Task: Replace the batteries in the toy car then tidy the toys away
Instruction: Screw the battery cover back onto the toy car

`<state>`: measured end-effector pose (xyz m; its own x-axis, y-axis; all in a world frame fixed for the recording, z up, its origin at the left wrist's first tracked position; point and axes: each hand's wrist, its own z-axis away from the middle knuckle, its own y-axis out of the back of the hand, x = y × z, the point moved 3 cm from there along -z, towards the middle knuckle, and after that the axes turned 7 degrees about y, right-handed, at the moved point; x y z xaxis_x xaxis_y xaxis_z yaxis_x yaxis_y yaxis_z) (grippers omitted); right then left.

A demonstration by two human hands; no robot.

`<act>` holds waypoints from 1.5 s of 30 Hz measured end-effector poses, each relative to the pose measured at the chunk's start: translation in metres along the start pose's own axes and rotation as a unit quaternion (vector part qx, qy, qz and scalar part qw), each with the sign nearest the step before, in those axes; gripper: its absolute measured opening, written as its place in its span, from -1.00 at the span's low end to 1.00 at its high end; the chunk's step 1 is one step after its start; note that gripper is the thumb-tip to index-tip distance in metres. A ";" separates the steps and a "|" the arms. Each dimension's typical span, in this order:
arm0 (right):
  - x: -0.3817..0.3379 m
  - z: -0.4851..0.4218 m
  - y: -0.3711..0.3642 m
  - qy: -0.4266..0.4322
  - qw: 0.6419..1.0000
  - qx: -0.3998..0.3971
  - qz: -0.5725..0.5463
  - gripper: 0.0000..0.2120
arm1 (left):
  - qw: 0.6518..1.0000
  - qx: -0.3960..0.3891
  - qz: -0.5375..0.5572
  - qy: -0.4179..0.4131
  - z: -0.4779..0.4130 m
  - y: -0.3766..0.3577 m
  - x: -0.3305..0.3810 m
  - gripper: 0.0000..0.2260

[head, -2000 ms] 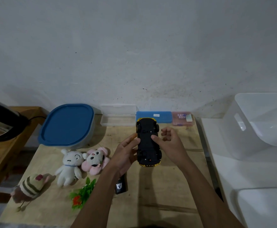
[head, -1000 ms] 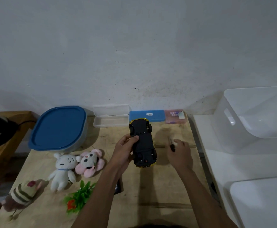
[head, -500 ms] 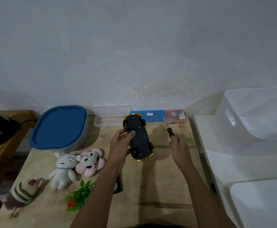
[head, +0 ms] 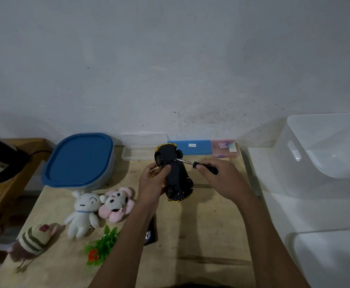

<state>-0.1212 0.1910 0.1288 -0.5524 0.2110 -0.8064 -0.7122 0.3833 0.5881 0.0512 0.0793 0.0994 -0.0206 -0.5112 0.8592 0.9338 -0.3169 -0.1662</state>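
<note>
**wooden table against a grey wall: screwdriver brought to the car's underside**

on a pale, scuffed wooden table (head: 211, 235) before a mottled grey wall, the toy car (head: 175, 175) is held off the board, its matt black underside up and glossy gold bodywork showing at both ends. the left hand (head: 152, 183) grips the car's left flank, thumb laid across the chassis. the right hand (head: 221, 177) is curled round the black handle of a screwdriver (head: 190, 162). half a second ago the tool stood apart from the car, tip raised. now its thin steel shaft slants onto the chassis beside the far right wheel. this is probably the start of undoing the battery cover; the batteries look untouched and no toy is put away. left of the car lie a white plush (head: 82, 213) and a pink plush (head: 116, 204), both soft and napped. a striped plush (head: 35, 240) and a stiff green plastic sprig (head: 101, 246) lie nearer. further left of the car sits a rounded blue-lidded tub (head: 78, 161). right of the car stands a rigid translucent bin (head: 325, 150).
</note>
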 end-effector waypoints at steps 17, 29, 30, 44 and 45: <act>0.000 -0.001 -0.005 -0.013 0.999 -0.006 0.036 -0.72 | 1.000 -0.014 -0.014 -0.001 0.000 0.001 -0.002 -0.79; -0.008 -0.001 0.003 -0.023 0.995 -0.015 0.092 -0.72 | 1.000 -0.016 -0.013 -0.010 -0.003 0.001 -0.007 -0.81; -0.009 -0.001 0.003 -0.023 0.995 -0.018 0.099 -0.72 | 1.000 -0.016 -0.016 -0.011 -0.002 0.001 -0.007 -0.80; -0.029 -0.011 0.009 -0.089 0.987 -0.046 0.126 -0.82 | 0.997 -0.016 -0.066 -0.049 -0.001 0.002 -0.009 -0.77; -0.030 -0.012 0.010 -0.086 0.988 -0.044 0.124 -0.82 | 0.996 -0.016 -0.066 -0.049 -0.001 0.003 -0.009 -0.76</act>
<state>-0.1168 0.1777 0.1593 -0.6379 0.4404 -0.6317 -0.6035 0.2237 0.7654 0.0536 0.0827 0.0905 -0.1068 -0.3834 0.9174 0.9135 -0.4022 -0.0618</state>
